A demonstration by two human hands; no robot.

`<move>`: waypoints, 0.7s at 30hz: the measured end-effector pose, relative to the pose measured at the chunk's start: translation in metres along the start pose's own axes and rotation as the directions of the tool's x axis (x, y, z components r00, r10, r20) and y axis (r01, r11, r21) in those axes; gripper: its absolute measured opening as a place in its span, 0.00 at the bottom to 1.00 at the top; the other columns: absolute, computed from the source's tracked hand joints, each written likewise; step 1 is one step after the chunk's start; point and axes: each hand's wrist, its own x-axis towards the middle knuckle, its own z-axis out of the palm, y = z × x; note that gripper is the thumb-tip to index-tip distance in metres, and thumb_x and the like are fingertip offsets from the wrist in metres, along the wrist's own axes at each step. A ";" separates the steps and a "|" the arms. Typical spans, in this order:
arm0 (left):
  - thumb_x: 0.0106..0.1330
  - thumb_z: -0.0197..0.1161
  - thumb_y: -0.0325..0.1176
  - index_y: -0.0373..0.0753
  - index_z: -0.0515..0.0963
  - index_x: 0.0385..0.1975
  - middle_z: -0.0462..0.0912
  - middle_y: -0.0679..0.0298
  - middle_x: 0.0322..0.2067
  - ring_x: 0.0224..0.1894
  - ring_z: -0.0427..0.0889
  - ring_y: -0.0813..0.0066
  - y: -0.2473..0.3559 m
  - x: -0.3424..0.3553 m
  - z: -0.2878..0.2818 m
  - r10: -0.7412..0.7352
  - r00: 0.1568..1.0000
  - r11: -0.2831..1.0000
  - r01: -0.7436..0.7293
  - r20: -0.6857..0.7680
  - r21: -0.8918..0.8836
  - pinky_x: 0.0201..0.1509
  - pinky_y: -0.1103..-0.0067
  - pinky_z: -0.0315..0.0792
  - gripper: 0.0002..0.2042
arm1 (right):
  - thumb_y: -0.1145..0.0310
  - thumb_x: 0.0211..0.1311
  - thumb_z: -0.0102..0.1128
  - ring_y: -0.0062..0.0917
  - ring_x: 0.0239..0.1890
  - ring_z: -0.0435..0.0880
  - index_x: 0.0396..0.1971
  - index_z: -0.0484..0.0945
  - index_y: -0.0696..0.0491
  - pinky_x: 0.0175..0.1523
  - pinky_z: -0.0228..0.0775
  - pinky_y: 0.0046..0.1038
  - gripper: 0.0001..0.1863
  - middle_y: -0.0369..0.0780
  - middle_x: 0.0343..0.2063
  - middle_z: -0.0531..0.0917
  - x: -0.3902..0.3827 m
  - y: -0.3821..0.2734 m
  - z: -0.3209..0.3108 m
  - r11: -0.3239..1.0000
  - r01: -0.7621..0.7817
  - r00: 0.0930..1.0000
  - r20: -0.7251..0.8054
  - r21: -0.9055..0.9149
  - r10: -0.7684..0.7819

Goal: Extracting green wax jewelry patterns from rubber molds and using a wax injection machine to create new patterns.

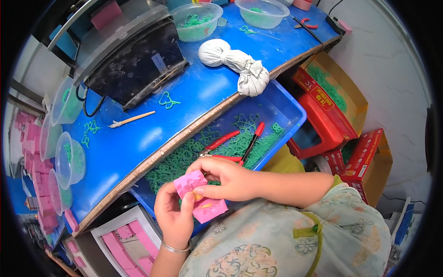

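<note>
My left hand [177,212] and my right hand [221,182] are both closed on a pink mould [210,210] near my lap, its upper piece tilted, with some yellow showing in the middle. My right thumb presses over it. Just beyond my hands, a blue tray [290,115] holds many small green wiry pieces [170,161], red-handled pliers [221,141] and a red-and-black pen [251,143].
A blue bench [124,147] carries a black machine [129,69], a white cloth bundle [235,64], a brush [134,119] and plastic bowls [71,161]. Red cartons [364,157] stand right; pink moulds [120,249] lie lower left. Another person's arm [62,263] shows at the lower-left edge.
</note>
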 end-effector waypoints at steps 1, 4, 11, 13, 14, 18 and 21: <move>0.54 0.60 0.22 0.32 0.72 0.35 0.73 0.64 0.32 0.35 0.72 0.79 0.000 0.002 -0.003 0.000 1.000 1.000 0.000 -0.005 0.003 0.42 0.83 0.67 0.09 | 0.68 0.53 0.58 0.26 0.32 0.74 0.38 0.72 0.58 0.39 0.67 0.28 0.14 0.40 0.32 0.75 0.001 -0.002 -0.003 1.000 0.000 1.000 0.005 0.004 0.000; 0.55 0.59 0.20 0.32 0.70 0.39 0.70 0.63 0.36 0.38 0.71 0.78 -0.006 0.005 -0.018 -0.018 0.988 0.999 0.010 0.154 0.052 0.45 0.82 0.66 0.12 | 0.68 0.53 0.59 0.25 0.35 0.72 0.38 0.72 0.57 0.42 0.65 0.27 0.14 0.39 0.30 0.74 -0.001 -0.014 -0.009 0.918 0.100 0.993 0.100 -0.383 -0.066; 0.61 0.54 0.27 0.32 0.64 0.51 0.70 0.57 0.48 0.49 0.72 0.70 0.002 0.001 0.000 -0.075 0.980 0.951 0.126 0.184 -0.281 0.54 0.75 0.66 0.18 | 0.73 0.52 0.60 0.27 0.36 0.73 0.42 0.71 0.58 0.43 0.66 0.27 0.16 0.41 0.34 0.73 -0.004 -0.021 -0.007 0.860 0.232 0.972 0.151 -0.455 -0.182; 0.64 0.52 0.32 0.32 0.61 0.55 0.69 0.55 0.50 0.52 0.71 0.66 -0.003 0.002 -0.005 -0.100 0.967 0.951 0.161 0.232 -0.264 0.55 0.72 0.67 0.21 | 0.73 0.53 0.59 0.26 0.36 0.73 0.42 0.71 0.58 0.44 0.66 0.26 0.16 0.41 0.34 0.73 -0.006 -0.022 0.003 0.886 0.100 0.986 -0.073 -0.452 -0.148; 0.64 0.48 0.32 0.32 0.58 0.57 0.69 0.55 0.50 0.52 0.71 0.66 0.000 0.002 -0.005 -0.128 0.976 0.965 0.163 0.174 -0.207 0.56 0.72 0.66 0.22 | 0.74 0.54 0.58 0.26 0.35 0.73 0.43 0.71 0.58 0.43 0.67 0.26 0.15 0.42 0.34 0.74 -0.006 -0.015 0.004 0.879 0.181 0.955 -0.133 -0.442 -0.264; 0.63 0.47 0.40 0.34 0.56 0.59 0.68 0.57 0.51 0.53 0.69 0.68 0.006 0.006 -0.009 -0.144 0.960 0.871 0.238 0.240 -0.429 0.59 0.72 0.62 0.27 | 0.73 0.53 0.58 0.24 0.32 0.73 0.41 0.72 0.59 0.37 0.67 0.24 0.14 0.40 0.33 0.74 -0.008 -0.022 0.002 0.857 0.218 0.971 0.019 -0.468 -0.236; 0.62 0.51 0.44 0.34 0.55 0.59 0.67 0.57 0.52 0.55 0.68 0.68 0.002 0.002 -0.008 -0.057 0.960 0.906 0.165 0.274 -0.390 0.59 0.71 0.62 0.29 | 0.72 0.52 0.60 0.21 0.29 0.73 0.37 0.72 0.59 0.34 0.66 0.22 0.13 0.38 0.30 0.74 -0.007 -0.025 0.003 0.826 0.163 0.982 0.009 -0.540 -0.188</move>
